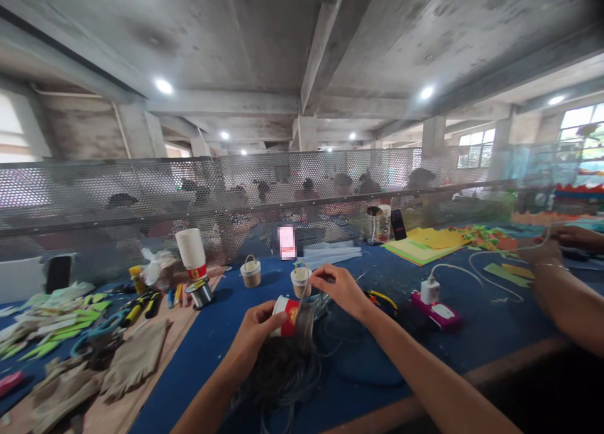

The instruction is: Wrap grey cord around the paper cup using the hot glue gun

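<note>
My left hand [257,330] is closed round a red and white paper cup [291,314], which is tilted on its side. Thin grey strands fan out around the cup's right end. There, my right hand [344,289] has thumb and forefinger pinched together on a thin pale strand [307,289]. Below the cup lies a tangled coil of dark and clear strands [283,368] on the blue tabletop. Just behind the hands stands a small cream basket with a handle [299,282], and a similar basket [250,273] is farther left.
Stacked paper cups [190,251] stand behind a wire spool [201,294]. Gloves [134,358], pliers and green scraps lie left. Rightward are yellow-handled pliers [384,300], a pink power strip [435,309], yellow sheets [425,245] and a co-worker's arm [566,302]. A perforated metal screen [255,195] runs behind.
</note>
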Demonstrator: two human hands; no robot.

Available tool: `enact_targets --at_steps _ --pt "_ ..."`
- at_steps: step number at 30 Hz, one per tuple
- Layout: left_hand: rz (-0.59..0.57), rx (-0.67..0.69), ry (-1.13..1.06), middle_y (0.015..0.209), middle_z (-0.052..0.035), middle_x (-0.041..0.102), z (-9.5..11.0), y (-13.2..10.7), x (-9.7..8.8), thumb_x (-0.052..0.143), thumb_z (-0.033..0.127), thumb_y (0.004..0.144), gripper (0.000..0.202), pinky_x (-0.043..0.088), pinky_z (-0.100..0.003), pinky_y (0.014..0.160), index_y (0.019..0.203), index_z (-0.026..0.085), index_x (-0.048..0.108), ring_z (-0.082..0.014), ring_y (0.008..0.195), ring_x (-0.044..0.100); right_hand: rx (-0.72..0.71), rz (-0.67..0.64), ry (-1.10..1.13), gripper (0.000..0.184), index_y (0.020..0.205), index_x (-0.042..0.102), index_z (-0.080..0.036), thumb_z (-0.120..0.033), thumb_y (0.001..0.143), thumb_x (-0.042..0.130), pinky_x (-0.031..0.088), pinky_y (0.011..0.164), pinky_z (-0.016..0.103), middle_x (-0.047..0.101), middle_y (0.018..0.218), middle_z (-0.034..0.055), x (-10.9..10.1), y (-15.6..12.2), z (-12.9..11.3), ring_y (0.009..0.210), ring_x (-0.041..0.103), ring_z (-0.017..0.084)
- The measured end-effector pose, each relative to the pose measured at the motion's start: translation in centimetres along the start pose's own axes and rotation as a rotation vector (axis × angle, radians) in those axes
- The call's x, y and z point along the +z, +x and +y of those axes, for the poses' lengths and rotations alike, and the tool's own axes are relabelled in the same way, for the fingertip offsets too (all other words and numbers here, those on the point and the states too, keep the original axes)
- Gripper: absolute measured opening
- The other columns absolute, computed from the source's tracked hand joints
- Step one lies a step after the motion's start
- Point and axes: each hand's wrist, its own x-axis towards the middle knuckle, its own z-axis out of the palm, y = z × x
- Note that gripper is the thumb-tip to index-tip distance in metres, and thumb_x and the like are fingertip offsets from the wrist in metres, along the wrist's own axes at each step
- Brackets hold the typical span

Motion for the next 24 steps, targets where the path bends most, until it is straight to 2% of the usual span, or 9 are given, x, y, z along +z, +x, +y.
enact_targets --at_steps 4,13,24 --pt "-0.004 0.013 0.046 0.07 -0.0047 0.07 0.1 -0.1 0.1 0.079 0.041 0.07 0.031 0.044 -0.022 0.056 0.082 0.012 0.074 -0.0152 0.058 0.059 -0.024 0.046 0.012 0.018 0.085 0.071 -0.017 -0.033 0.084 0.063 0.048 0.076 0.028 0.071 0.083 0.0035 0.5 0.8 -0.5 0.079 0.064 0.018" --pt "0.003 0.022 0.058 0.069 -0.0049 0.069 0.3 -0.2 0.1 0.08 0.043 0.069 0.034 0.043 -0.023 0.055 0.081 0.012 0.074 -0.0156 0.059 0.058 -0.031 0.111 -0.01 0.016 0.082 0.069 -0.016 -0.031 0.083 0.062 0.048 0.076 0.029 0.07 0.081 0.0037 1.2 1.4 0.2 0.078 0.063 0.018" --pt "0.014 0.019 0.026 0.068 -0.0049 0.07 0.4 -0.2 0.1 0.082 0.042 0.065 0.034 0.045 -0.023 0.054 0.08 0.012 0.075 -0.0158 0.056 0.06 -0.009 0.124 -0.06 0.013 0.079 0.066 -0.018 -0.03 0.08 0.062 0.049 0.076 0.031 0.07 0.079 0.0028 1.4 1.2 1.2 0.076 0.064 0.019"
